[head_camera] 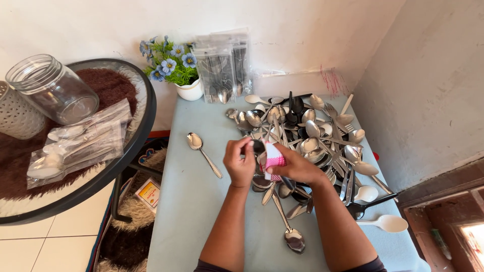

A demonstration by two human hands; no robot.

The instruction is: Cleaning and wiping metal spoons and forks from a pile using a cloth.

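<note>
While your left hand (239, 163) pinches a stiff, slick spoon (257, 147), your right hand (294, 166) clutches the soft checked cloth (274, 157).

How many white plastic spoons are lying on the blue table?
5, maybe more hidden in the pile: one at the near right edge, one just above it, one higher, one by the bags, one at the pile's right.

Glossy polished metal cutlery heap (307, 141), matt white plastic spoon (388, 222), soft pink-and-white checked cloth (274, 157), smooth matt pale blue tabletop (191, 201), clear shiny glass jar (53, 88), glossy transparent plastic bags (75, 146)
</note>
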